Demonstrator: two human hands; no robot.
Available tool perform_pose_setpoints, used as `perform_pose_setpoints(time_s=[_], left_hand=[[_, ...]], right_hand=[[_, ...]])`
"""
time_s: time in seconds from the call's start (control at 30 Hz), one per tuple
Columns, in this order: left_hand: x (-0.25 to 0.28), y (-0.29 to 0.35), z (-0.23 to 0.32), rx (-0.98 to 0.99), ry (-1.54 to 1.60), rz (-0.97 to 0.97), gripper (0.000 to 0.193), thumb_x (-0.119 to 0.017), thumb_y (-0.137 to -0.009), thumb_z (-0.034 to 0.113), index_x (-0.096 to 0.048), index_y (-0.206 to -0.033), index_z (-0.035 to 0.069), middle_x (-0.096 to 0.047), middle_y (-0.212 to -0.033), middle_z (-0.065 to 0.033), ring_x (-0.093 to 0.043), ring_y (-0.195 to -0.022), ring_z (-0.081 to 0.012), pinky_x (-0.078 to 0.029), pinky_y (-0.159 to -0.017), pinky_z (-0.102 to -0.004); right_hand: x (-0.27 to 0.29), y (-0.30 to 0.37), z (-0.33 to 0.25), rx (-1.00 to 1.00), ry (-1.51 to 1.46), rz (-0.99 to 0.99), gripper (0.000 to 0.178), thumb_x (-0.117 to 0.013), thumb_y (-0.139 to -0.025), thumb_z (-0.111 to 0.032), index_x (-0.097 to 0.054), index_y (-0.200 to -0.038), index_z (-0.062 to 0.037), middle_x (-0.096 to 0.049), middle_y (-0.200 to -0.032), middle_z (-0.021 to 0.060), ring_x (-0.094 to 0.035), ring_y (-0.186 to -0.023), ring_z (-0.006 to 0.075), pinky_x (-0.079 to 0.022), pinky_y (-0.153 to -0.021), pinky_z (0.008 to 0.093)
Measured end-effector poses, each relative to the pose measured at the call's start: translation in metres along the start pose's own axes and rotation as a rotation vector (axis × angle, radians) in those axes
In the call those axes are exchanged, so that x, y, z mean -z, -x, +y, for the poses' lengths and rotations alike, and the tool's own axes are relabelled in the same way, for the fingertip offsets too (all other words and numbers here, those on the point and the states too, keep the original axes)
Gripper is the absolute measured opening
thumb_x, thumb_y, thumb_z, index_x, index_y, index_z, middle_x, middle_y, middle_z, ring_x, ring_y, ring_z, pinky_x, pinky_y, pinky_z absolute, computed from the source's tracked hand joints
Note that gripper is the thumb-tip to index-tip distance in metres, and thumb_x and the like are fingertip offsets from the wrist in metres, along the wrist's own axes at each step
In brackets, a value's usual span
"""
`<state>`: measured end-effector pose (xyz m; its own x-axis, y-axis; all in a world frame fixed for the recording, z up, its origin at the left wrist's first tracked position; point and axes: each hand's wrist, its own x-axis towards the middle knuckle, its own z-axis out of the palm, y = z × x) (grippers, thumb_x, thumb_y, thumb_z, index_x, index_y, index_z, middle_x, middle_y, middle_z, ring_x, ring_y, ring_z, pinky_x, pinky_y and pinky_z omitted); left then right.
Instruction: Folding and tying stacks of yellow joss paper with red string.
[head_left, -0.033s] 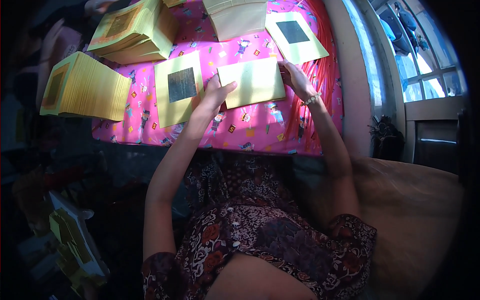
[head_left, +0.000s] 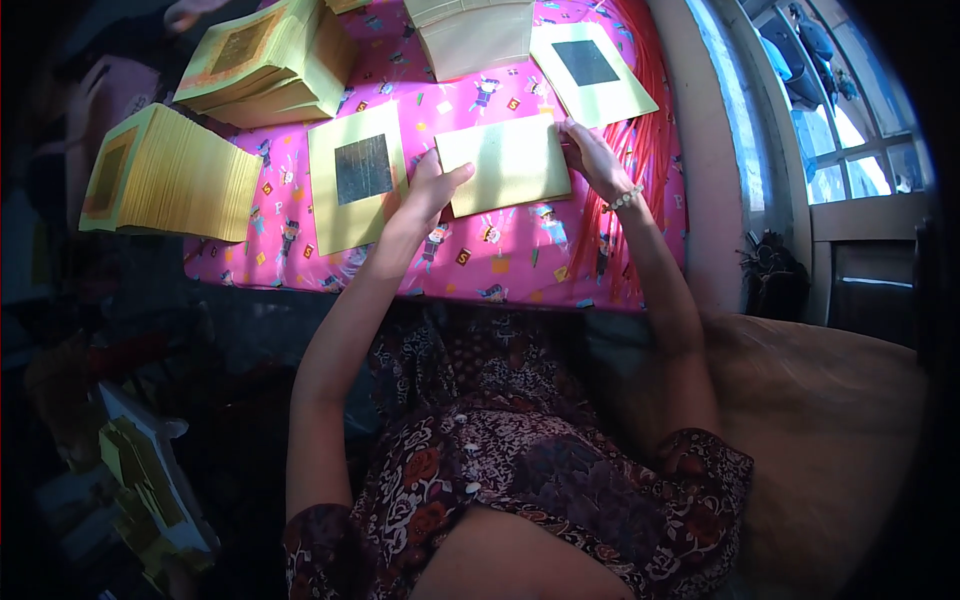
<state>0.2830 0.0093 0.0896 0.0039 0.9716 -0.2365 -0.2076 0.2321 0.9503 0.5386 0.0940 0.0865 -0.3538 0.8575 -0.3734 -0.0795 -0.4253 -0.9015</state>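
A pale yellow folded paper sheet [head_left: 508, 168], possibly with several layers, is held just above the pink table cover. My left hand [head_left: 432, 188] grips its left edge, thumb on top and fingers underneath. At the upper right corner, my right hand [head_left: 594, 162] pinches the edge; part of its fingers is hidden behind the paper. To the left lies a flat yellow sheet [head_left: 330, 210] with a dark square, close beside my left wrist. Another yellow sheet with a dark square [head_left: 625, 90] rests beyond my right hand.
Yellow paper stacks stand at the left [head_left: 190, 180] and far left [head_left: 310, 75]. A clear plastic box [head_left: 475, 50] sits at the back. Red strands [head_left: 650, 140] hang along the table's right side, near a wall and window. Another person's hand [head_left: 195, 10] shows at the top left.
My hands and the folded paper stay almost still. At the top left, the other person's arm and hand have shifted slightly.
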Motion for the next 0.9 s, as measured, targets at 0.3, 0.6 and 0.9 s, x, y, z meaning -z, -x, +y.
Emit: perform_pose_setpoints(time_s=[0.3, 0.6, 0.9], left_hand=[[-0.006, -0.014, -0.027, -0.120, -0.013, 0.092, 0.039, -0.068, -0.080, 0.007, -0.053, -0.115, -0.003, -0.066, -0.105, -0.0112, -0.063, -0.096, -0.0163, -0.049, -0.083, -0.0308], [-0.019, -0.004, -0.020, -0.159, -0.684, 0.328, 0.052, -0.077, -0.074, 0.017, -0.047, -0.113, -0.002, -0.064, -0.091, -0.0163, -0.066, -0.084, -0.0296, -0.051, -0.077, -0.0388], [-0.014, -0.007, -0.020, -0.222, -0.788, 0.296, 0.059, -0.079, -0.071, 0.019, -0.044, -0.115, -0.001, -0.056, -0.108, -0.0201, -0.052, -0.107, -0.0345, -0.042, -0.092, -0.0429]], right_hand=[[-0.005, 0.001, 0.019, 0.374, 0.390, 0.040, 0.025, -0.061, -0.092, -0.011, -0.053, -0.113, -0.0005, -0.061, -0.099, 0.0031, -0.058, -0.091, 0.0099, -0.047, -0.083, 0.0248], [-0.018, 0.021, 0.015, 0.513, 0.706, 0.239, 0.031, -0.062, -0.089, -0.012, -0.050, -0.114, 0.0022, -0.065, -0.091, 0.0120, -0.064, -0.083, 0.0156, -0.054, -0.073, 0.0310], [-0.021, 0.023, 0.017, 0.708, 1.039, 0.280, 0.030, -0.060, -0.089, -0.009, -0.049, -0.115, 0.0024, -0.062, -0.097, 0.0203, -0.064, -0.089, 0.0342, -0.051, -0.077, 0.0384]])
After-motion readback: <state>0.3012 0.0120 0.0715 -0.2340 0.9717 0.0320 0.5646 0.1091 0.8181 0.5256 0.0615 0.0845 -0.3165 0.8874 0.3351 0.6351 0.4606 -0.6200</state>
